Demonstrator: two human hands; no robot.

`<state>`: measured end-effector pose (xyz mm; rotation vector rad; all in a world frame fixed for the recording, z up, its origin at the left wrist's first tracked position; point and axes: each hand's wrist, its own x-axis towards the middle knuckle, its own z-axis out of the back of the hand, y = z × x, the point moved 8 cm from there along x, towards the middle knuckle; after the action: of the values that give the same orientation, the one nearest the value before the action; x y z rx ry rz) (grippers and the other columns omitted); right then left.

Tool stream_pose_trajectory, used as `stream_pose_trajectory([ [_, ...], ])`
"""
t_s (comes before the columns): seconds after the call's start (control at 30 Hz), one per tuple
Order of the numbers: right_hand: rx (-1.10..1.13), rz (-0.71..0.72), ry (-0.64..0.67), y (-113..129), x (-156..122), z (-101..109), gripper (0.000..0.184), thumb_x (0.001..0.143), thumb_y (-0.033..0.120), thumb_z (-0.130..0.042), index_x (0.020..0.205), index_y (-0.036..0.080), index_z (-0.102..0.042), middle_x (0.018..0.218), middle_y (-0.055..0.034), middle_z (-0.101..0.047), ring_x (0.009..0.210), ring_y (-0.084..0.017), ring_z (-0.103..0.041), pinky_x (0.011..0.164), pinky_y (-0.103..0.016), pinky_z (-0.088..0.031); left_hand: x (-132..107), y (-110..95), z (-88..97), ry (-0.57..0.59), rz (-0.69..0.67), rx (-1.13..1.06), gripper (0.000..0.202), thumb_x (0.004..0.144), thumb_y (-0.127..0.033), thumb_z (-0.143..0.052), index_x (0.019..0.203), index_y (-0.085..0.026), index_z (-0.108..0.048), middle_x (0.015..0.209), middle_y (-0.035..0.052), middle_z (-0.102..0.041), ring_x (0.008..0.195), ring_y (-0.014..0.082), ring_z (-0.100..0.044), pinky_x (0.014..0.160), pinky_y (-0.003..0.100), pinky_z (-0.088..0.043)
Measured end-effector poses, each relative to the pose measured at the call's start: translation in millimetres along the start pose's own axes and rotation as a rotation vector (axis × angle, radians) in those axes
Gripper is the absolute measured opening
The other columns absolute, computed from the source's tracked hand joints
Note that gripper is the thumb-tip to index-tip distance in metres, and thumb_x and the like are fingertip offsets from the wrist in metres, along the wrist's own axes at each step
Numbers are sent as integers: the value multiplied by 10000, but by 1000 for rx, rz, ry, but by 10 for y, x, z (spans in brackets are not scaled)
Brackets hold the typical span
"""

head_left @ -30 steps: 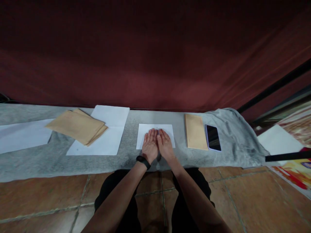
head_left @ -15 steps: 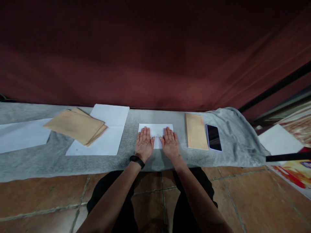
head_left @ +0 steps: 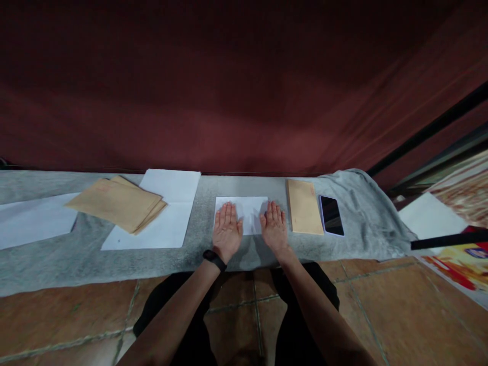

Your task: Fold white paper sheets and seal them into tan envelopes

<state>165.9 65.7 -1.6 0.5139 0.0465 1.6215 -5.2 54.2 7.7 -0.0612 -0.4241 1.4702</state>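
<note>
A white folded sheet of paper (head_left: 250,211) lies crosswise on the grey cloth in front of me. My left hand (head_left: 227,230) is over its left part, palm down with the fingers stretched out, and a dark band is on that wrist. At the sheet's right edge is my right hand (head_left: 275,226), also flat with straight fingers. Whether the right palm touches the paper or hovers just above it, I cannot tell. Neither hand grips anything. Just right of my right hand lies a stack of brown envelopes or a single thick one (head_left: 304,207).
A phone (head_left: 332,215) lies beyond the brown envelope. To the left, several brown envelopes (head_left: 114,203) rest on white sheets (head_left: 173,216), with another white paper (head_left: 36,221) farther left. The grey cloth (head_left: 198,254) ends at a dark red wall or curtain (head_left: 244,137).
My right hand has slid right and lifted or shifted to the sheet's edge, baring more paper between the hands. My left hand has barely moved. The whole view has shifted slightly.
</note>
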Motion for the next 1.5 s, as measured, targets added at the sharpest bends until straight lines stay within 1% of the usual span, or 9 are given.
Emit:
stream_pose_trajectory([
  [0.13,121,58,108,270,174,-59,589,1097,371,-193,1581,101,-390,1649,-157,-367,1551,-260,-304,1245,-503,-286,156,-279,-220,160,-113,-20,621,1001,-232,-330,1591,-38,-317,1665,191,-315,1582,276,-204,1284,487,-218],
  [0.23,188,161,193,525,262,-154,579,1099,390,-198,1579,146,-408,1645,-106,-391,1548,-214,-312,1262,-448,-274,261,-287,-347,218,-165,-7,631,979,-207,-366,1583,-28,-330,1668,203,-301,1581,288,-205,1288,482,-200],
  [0.33,193,205,216,628,277,-238,558,1101,365,-203,1594,172,-382,1634,-88,-414,1541,-190,-325,1266,-441,-269,293,-235,-397,225,-226,7,622,984,-212,-363,1583,-49,-341,1669,184,-315,1581,274,-210,1293,471,-178],
  [0.63,31,207,148,456,267,-324,560,1102,377,-269,1568,103,-416,1633,-143,-397,1535,-250,-338,1271,-476,-216,344,-16,-274,133,-138,47,602,1015,-253,-305,1589,-77,-347,1658,156,-347,1573,254,-246,1294,477,-169],
  [0.9,-82,155,19,186,317,-256,638,1094,453,-311,1572,36,-381,1619,-207,-392,1506,-322,-378,1227,-526,-284,382,204,-182,47,-23,82,661,1046,-429,-286,1582,-48,-355,1651,176,-339,1569,283,-256,1281,490,-216],
  [1.2,-131,99,-31,-24,284,-112,656,1095,447,-277,1560,-4,-385,1593,-247,-418,1478,-366,-410,1209,-574,-291,286,459,-5,-34,44,86,656,1045,-407,-286,1560,-11,-375,1624,225,-371,1538,338,-321,1263,550,-240],
  [1.33,-72,136,17,189,207,-81,626,1097,405,-260,1591,27,-332,1646,-214,-339,1541,-332,-311,1240,-564,-250,133,249,73,-74,-38,71,628,1046,-356,-304,1588,-40,-331,1644,196,-350,1566,313,-255,1278,551,-208],
  [1.4,-15,236,111,403,111,-139,598,1101,391,-234,1610,90,-317,1670,-149,-320,1563,-277,-272,1256,-514,-252,24,64,27,-24,-135,50,605,1044,-308,-298,1602,-74,-314,1657,155,-343,1573,278,-241,1289,522,-206],
  [1.5,24,336,210,607,-50,-208,572,1104,376,-228,1604,127,-346,1666,-116,-346,1559,-227,-285,1281,-466,-217,-115,-103,-80,82,-219,43,585,1037,-231,-252,1593,-71,-335,1658,135,-351,1570,255,-253,1290,490,-220],
])
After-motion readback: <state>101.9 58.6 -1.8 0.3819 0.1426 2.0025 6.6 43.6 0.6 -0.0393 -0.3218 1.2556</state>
